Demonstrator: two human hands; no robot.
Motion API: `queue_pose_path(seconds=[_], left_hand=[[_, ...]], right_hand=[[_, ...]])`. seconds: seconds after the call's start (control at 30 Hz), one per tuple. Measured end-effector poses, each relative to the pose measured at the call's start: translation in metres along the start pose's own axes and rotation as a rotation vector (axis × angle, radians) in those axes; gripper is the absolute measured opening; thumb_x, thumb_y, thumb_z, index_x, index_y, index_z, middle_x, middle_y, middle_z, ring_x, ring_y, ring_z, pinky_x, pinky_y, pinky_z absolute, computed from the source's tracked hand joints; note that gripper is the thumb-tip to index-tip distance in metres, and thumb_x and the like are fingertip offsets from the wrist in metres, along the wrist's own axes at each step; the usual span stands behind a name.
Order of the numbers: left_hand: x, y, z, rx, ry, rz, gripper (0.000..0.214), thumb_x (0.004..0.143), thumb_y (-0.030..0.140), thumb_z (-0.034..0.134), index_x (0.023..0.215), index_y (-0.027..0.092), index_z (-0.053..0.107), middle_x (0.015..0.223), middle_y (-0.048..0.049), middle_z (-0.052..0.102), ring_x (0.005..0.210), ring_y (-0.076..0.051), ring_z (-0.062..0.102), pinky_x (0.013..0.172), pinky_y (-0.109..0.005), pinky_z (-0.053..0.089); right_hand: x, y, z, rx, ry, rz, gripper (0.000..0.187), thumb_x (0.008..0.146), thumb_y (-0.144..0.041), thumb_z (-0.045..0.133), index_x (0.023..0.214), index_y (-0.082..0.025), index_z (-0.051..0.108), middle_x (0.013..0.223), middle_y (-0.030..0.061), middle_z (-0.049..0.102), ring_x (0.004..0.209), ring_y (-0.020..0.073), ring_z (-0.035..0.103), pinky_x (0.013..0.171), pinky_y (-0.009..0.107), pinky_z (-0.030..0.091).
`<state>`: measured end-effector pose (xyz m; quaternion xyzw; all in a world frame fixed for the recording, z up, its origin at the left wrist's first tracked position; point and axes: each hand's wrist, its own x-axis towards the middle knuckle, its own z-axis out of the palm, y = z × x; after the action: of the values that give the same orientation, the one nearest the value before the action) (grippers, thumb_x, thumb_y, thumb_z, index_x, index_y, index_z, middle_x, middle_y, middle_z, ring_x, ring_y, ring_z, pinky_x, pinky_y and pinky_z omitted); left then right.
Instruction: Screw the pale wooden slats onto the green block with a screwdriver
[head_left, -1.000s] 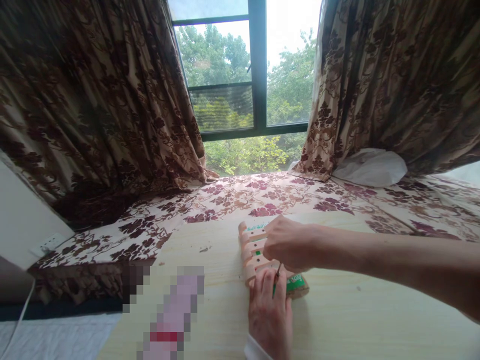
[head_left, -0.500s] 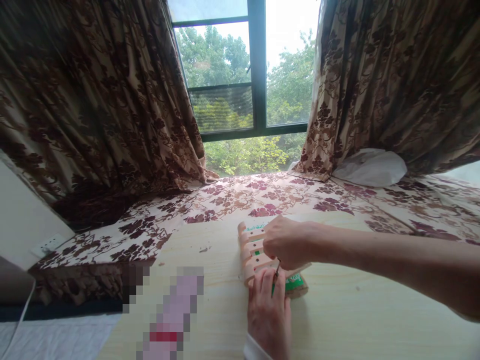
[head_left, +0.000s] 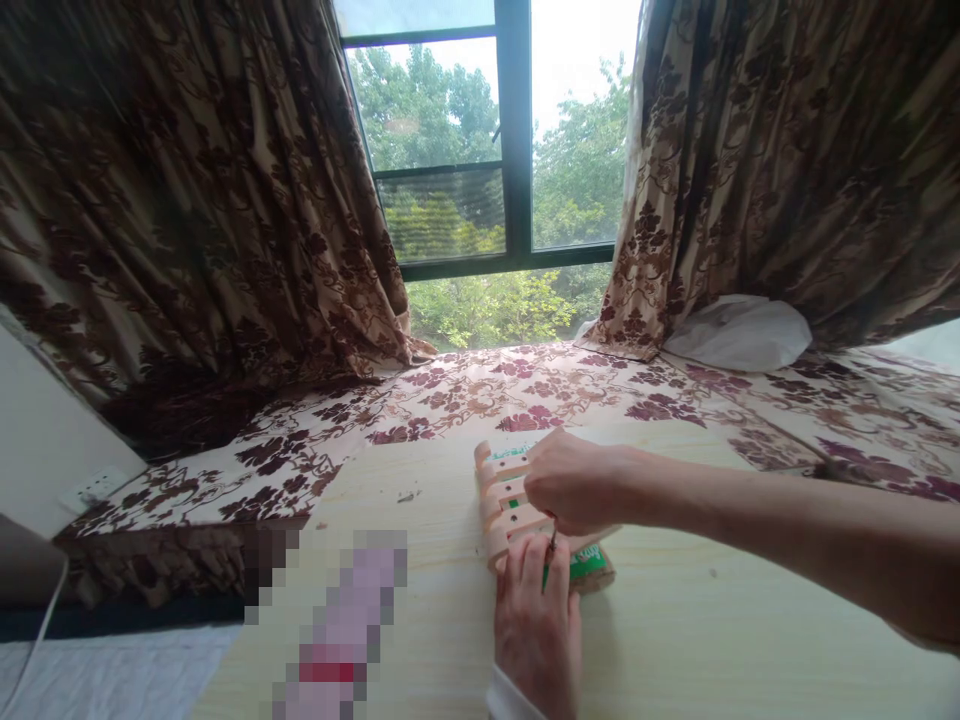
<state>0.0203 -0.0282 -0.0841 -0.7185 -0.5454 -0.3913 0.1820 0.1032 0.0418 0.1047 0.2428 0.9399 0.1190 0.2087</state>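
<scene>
A pale wooden slatted rack [head_left: 517,518] with dark holes or screws along its slats lies over a green-and-white printed block or packet [head_left: 589,570] on the table. My left hand [head_left: 534,610] grips the rack's near end, its fingertips over the wood; the thumb is hidden. Closed in a fist above the slats, my right hand [head_left: 566,482] holds a thin-shafted tool, its handle hidden. The thin dark shaft [head_left: 553,536] points down from the fist and meets the wood between my left fingers. Whether its tip sits in a screw cannot be made out.
The rack lies on a light wood-grain table [head_left: 420,580]. A pixelated pinkish patch [head_left: 352,620] covers something at front left. Small dark scraps [head_left: 409,496] lie on the tabletop. Behind are a flower-patterned sill cover [head_left: 480,400], curtains [head_left: 300,200] and a white bag [head_left: 742,335].
Both hands keep almost the same place on the rack. The right fist has shifted or turned very slightly, and the view has tipped a little.
</scene>
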Motion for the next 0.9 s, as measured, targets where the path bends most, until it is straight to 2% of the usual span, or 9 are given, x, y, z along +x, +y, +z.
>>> queue_pose_path(seconds=[0.23,0.37,0.6,0.8,0.9], left_hand=[[-0.001,0.002,0.004,-0.031,0.010,-0.034,0.053,0.063,0.002,0.056,0.113,0.020,0.055,0.111,-0.0071,0.059,0.106,-0.025,0.051,0.086,-0.046,0.049],[-0.001,0.003,0.005,-0.025,0.034,-0.031,0.053,0.062,0.002,0.057,0.112,0.020,0.055,0.110,-0.0072,0.059,0.105,-0.025,0.051,0.085,-0.046,0.049],[0.002,0.000,-0.003,0.000,0.010,0.019,0.046,0.064,0.005,0.059,0.108,0.020,0.057,0.110,-0.0070,0.058,0.103,-0.024,0.052,0.083,-0.043,0.050],[0.005,0.000,-0.006,-0.005,-0.062,0.038,0.052,0.063,0.003,0.059,0.112,0.019,0.055,0.108,-0.0075,0.058,0.103,-0.024,0.052,0.084,-0.043,0.051],[0.006,0.001,-0.008,-0.019,-0.069,0.029,0.052,0.062,0.002,0.060,0.112,0.019,0.055,0.107,-0.0074,0.058,0.102,-0.024,0.053,0.084,-0.043,0.051]], right_hand=[[-0.003,0.001,0.008,0.004,0.056,-0.059,0.014,0.070,-0.012,0.054,0.076,-0.013,0.067,0.071,0.0093,0.065,0.066,0.0187,0.058,0.052,0.027,0.031],[-0.002,0.001,0.005,0.015,0.034,-0.061,0.016,0.073,-0.013,0.053,0.079,-0.012,0.068,0.072,0.0097,0.066,0.064,0.0175,0.057,0.052,0.027,0.031],[0.000,0.000,0.004,0.052,0.001,-0.030,0.021,0.073,-0.019,0.052,0.085,-0.013,0.069,0.078,0.0106,0.067,0.068,0.0213,0.059,0.055,0.030,0.034],[0.011,0.008,0.000,0.112,-0.108,0.034,0.026,0.069,-0.028,0.058,0.084,-0.011,0.071,0.075,0.0118,0.068,0.062,0.0196,0.058,0.047,0.027,0.034],[0.008,0.008,-0.005,0.111,-0.106,0.046,0.031,0.065,-0.027,0.061,0.092,-0.013,0.070,0.082,0.0112,0.068,0.067,0.0210,0.060,0.049,0.027,0.035]])
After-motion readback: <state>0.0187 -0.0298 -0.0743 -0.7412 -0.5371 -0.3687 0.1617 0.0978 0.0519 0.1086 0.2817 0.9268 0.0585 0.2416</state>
